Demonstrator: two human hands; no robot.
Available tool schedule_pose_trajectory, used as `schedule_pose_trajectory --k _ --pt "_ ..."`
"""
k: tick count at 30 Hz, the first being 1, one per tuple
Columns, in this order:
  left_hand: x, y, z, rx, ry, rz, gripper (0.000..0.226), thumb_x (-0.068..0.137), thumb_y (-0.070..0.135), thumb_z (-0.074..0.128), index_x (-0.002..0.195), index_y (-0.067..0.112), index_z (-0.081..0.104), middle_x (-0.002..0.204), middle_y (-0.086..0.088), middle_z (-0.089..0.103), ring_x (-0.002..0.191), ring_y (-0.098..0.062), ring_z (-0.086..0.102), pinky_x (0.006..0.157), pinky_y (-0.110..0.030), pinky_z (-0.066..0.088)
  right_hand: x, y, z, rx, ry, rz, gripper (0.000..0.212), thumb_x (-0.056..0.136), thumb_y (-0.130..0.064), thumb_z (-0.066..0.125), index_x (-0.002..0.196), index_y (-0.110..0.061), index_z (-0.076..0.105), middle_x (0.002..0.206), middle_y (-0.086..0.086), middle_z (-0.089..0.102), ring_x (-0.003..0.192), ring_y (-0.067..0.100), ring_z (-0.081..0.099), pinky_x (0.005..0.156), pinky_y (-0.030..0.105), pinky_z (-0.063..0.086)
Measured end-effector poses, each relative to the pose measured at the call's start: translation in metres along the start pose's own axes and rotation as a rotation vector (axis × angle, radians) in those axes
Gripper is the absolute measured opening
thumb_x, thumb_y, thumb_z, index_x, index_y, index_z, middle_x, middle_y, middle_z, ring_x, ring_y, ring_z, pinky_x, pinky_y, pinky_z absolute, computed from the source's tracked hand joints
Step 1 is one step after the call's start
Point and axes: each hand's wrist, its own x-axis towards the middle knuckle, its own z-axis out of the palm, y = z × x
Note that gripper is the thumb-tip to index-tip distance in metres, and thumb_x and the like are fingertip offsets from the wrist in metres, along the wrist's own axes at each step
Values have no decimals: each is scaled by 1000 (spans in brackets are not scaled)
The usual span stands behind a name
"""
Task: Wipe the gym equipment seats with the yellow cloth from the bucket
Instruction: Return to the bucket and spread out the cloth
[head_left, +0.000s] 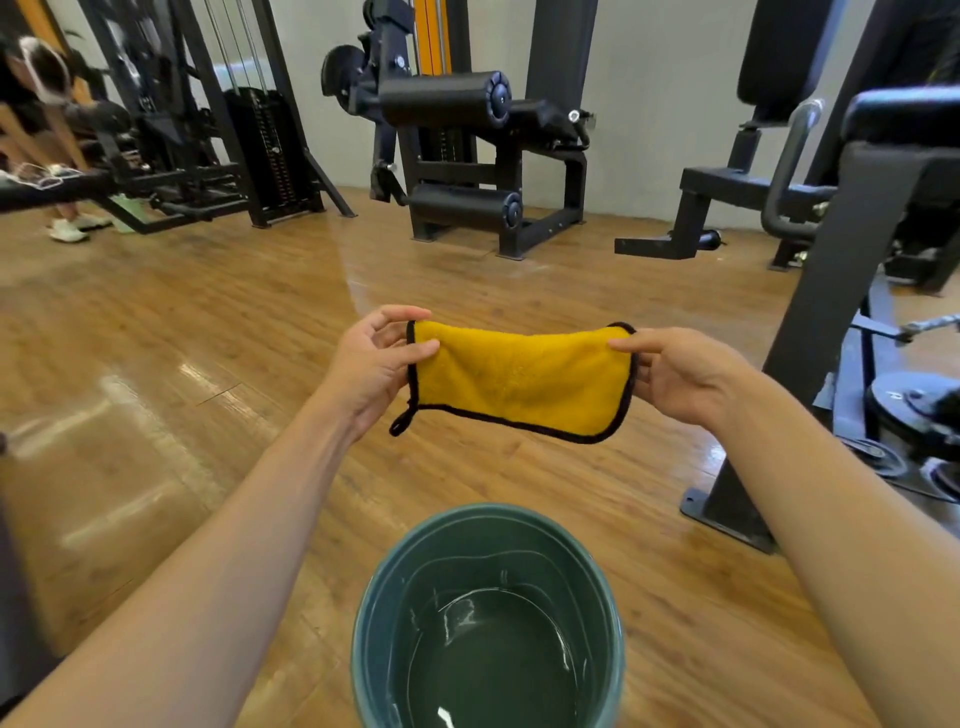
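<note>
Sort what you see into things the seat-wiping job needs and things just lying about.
Job: yellow cloth, pinched by left hand and right hand; green bucket holding water; black machine seat.
Lying about: weight plate; weight stack; white shoes.

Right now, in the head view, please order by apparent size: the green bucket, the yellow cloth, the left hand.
1. green bucket, largest, though nearness to the camera enlarges it
2. yellow cloth
3. left hand, smallest
</note>
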Motion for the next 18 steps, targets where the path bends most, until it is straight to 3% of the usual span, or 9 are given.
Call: schedule_pose_trajectory --k 3,5,9,11,13,15,16,18 --pt "-2 2 -4 127 -4 51 39 76 2 80 111 16 72 108 -6 71 101 -18 71 81 -31 61 1 1 -2 39 109 -96 44 89 6 65 132 2 56 117 16 65 98 23 67 76 29 58" --pt "-3 3 -5 227 9 100 37 75 5 82 110 16 74 105 -5 73 97 -14 72 81 -31 61 2 2 -5 -55 191 -206 44 88 5 68 131 0 59 118 16 64 99 22 67 74 28 59" --pt "-3 7 -1 568 8 177 11 86 9 79 94 14 75 95 -5 71 85 -14 70 69 -26 60 -2 6 -11 -252 133 -391 26 92 -3 67 118 -3 68 107 12 70 98 20 70 77 25 61" --pt "-2 12 3 680 36 231 10 89 14 77 84 18 70 95 -3 62 85 -15 64 67 -26 60 0 6 -15 -395 125 -456 22 93 -6 66 115 -5 69 100 9 72 96 20 71 75 24 61" --pt "0 18 6 762 59 290 14 91 15 75 82 13 64 100 -2 49 83 -2 59 66 -17 56 3 7 -19 -538 163 -501 18 95 -10 65 112 -10 70 97 7 72 96 20 71 74 24 60" --pt "2 23 7 778 19 301 14 96 17 68 91 7 59 102 -5 49 72 11 56 65 -10 49 8 8 -23 -724 217 -559 17 95 -14 66 111 -17 71 99 4 72 97 19 69 82 31 59" --pt "2 24 7 773 -10 282 16 100 20 64 94 7 57 100 -8 53 71 10 56 64 -10 48 9 8 -23 -817 236 -580 19 95 -18 66 114 -19 70 101 2 71 99 19 67 88 36 57" --pt "2 23 6 755 -52 208 24 104 33 56 98 10 54 97 -14 57 86 -6 61 72 -22 53 10 8 -23 -903 265 -600 21 95 -22 66 116 -19 70 105 1 71 103 18 64 96 43 53"
